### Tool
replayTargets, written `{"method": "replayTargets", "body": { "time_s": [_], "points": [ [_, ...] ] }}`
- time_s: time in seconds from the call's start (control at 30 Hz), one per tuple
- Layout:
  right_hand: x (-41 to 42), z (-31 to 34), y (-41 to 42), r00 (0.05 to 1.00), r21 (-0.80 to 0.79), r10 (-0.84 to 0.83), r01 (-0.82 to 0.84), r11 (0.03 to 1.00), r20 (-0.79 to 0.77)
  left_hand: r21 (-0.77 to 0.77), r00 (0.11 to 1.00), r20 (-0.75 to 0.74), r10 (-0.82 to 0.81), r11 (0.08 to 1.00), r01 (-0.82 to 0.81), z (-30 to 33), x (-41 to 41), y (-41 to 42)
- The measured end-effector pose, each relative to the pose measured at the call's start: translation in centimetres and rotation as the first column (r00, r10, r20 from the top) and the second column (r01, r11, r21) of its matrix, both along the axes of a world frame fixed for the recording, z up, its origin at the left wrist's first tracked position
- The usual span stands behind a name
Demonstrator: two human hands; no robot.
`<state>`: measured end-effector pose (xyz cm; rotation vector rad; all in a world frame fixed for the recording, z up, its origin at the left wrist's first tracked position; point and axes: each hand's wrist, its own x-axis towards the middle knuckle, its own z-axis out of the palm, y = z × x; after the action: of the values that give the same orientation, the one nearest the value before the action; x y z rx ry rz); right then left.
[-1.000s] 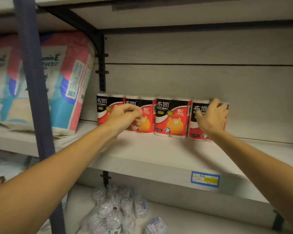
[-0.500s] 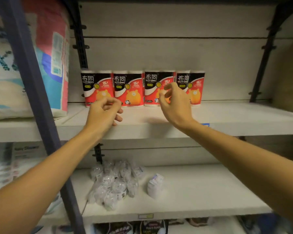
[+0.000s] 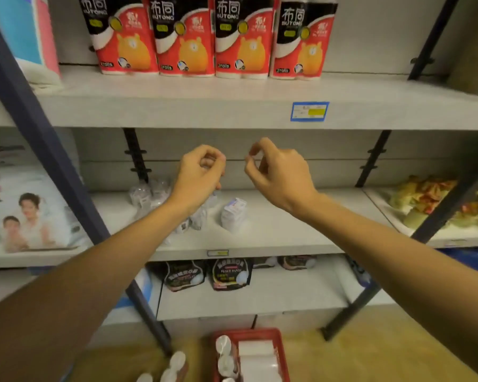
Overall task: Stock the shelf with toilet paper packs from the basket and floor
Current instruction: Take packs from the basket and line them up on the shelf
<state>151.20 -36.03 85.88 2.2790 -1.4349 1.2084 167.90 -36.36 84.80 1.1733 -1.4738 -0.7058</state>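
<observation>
Several red-and-black toilet paper packs (image 3: 185, 37) with an orange bear stand upright in a row at the back of the upper shelf (image 3: 204, 106). My left hand (image 3: 199, 172) hangs below that shelf's front edge, its fingers curled in on nothing. Beside it my right hand (image 3: 279, 172) is loosely curled and empty, with thumb and forefinger slightly apart. On the floor at the bottom stands a red basket (image 3: 283, 354) holding more packs (image 3: 255, 357). Other packs (image 3: 174, 365) lie on the floor to its left.
A blue upright post (image 3: 39, 139) crosses the left side. Small wrapped items (image 3: 232, 213) sit on the middle shelf, dark pouches (image 3: 229, 274) on the lower one. Large diaper packs (image 3: 25, 210) fill the left bay and yellow goods (image 3: 431, 199) the right bay.
Both hands have left the packs on the upper shelf and dropped below its edge. My view has tilted down, so the basket and floor have come into sight.
</observation>
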Motion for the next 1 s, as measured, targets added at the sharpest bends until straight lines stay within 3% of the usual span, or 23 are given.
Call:
{"method": "replayTargets", "body": {
  "time_s": [0.17,0.43,0.63,0.83,1.0],
  "points": [
    [-4.6,-6.8,1.3,0.996,0.176,-0.019,0.005,0.984,0.082,0.147,1.0,0.023,0.014,0.989,-0.017,-7.2,-4.1,2.0],
    [-9.8,-22.2,4.4,0.999,0.455,0.02,-0.038,0.89,0.045,0.334,0.981,0.192,0.032,0.938,-0.096,-21.9,-6.8,5.9],
    [-13.3,-33.2,8.0,0.997,0.643,-0.053,0.073,0.762,-0.051,0.496,0.973,0.224,-0.046,0.865,-0.073,-32.5,-7.2,8.2],
    [-14.5,-46.3,11.7,0.981,0.749,-0.058,0.178,0.638,-0.184,0.577,0.94,0.279,-0.197,0.816,0.0,-44.0,-6.2,10.7],
    [-14.1,-57.5,13.4,0.972,0.744,-0.052,0.209,0.634,-0.228,0.537,0.893,0.367,-0.262,0.843,0.027,-54.7,-4.8,10.5]
  ]
}}
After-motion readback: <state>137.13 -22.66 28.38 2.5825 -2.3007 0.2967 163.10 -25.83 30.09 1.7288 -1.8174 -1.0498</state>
